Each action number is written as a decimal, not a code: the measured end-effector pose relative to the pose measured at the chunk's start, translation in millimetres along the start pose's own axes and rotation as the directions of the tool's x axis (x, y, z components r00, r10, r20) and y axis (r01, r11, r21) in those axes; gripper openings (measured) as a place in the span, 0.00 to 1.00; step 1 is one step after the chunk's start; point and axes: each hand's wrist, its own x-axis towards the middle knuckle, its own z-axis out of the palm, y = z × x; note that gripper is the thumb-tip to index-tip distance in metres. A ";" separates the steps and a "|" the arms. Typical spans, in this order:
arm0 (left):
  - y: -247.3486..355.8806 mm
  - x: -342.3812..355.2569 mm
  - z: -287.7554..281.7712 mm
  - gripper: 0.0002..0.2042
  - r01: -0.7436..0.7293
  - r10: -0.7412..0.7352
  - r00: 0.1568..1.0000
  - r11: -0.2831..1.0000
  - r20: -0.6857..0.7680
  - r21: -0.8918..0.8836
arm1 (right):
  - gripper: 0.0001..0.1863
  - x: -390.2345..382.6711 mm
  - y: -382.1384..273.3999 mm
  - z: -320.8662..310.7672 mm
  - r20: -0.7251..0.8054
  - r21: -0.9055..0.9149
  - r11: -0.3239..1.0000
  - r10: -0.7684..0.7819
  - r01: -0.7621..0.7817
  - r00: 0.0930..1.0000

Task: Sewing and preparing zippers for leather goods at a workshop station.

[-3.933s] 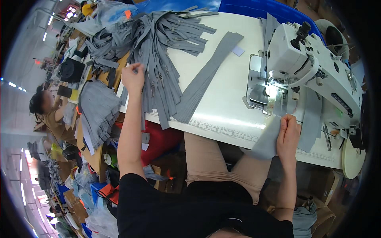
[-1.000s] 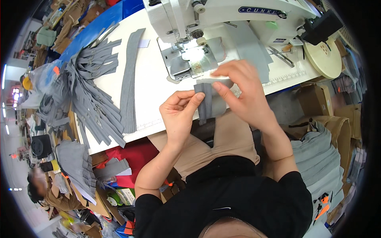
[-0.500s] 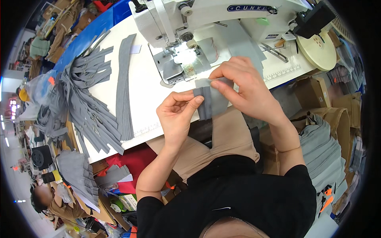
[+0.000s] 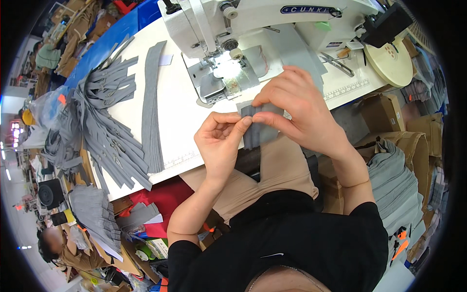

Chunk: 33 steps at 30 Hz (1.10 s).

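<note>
Near the frame's centre, our left grip and right grip pinch a grey fabric piece; above it stands our white sewing machine, and at left, grey strips lie on the tabletop.

A white, smooth-topped worktable stands with a curved blue panel along its far edge. Brown cardboard boxes crowd the floor area at right. Far left, a slim, glowing white tube light shows against a pale background.
</note>
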 end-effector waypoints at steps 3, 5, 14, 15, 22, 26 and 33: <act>4.2 -2.5 11.1 0.07 -0.008 0.007 1.000 0.999 -0.025 -0.044 | 0.08 -0.5 0.6 5.9 -0.061 -0.010 0.999 0.036 -0.037 0.997; 5.1 -2.7 13.1 0.07 -0.005 0.001 0.999 0.996 -0.035 -0.091 | 0.08 -0.9 1.9 3.6 -0.017 0.011 0.998 0.056 -0.056 0.998; -10.8 -5.0 10.4 0.07 0.013 -0.016 0.998 0.999 -0.057 -0.049 | 0.07 -1.8 0.4 10.1 -0.005 0.066 0.993 0.098 -0.098 0.995; -11.0 -4.3 10.5 0.07 0.013 -0.016 0.998 0.999 -0.061 -0.037 | 0.07 -1.8 0.3 10.5 -0.017 0.055 0.994 0.098 -0.097 0.995; -13.0 -1.4 9.2 0.06 0.030 -0.032 0.996 0.999 -0.085 -0.025 | 0.06 4.5 6.5 12.3 -0.036 0.121 0.983 0.143 -0.137 0.989; -14.2 3.1 8.4 0.05 0.066 -0.068 0.991 0.998 -0.115 -0.022 | 0.06 13.0 22.9 12.4 0.163 0.163 0.964 0.182 -0.209 0.970; -21.6 24.6 -6.0 0.22 -0.007 0.021 0.990 0.995 -0.138 0.100 | 0.13 47.9 64.8 57.5 0.424 0.006 0.913 0.367 -0.408 0.828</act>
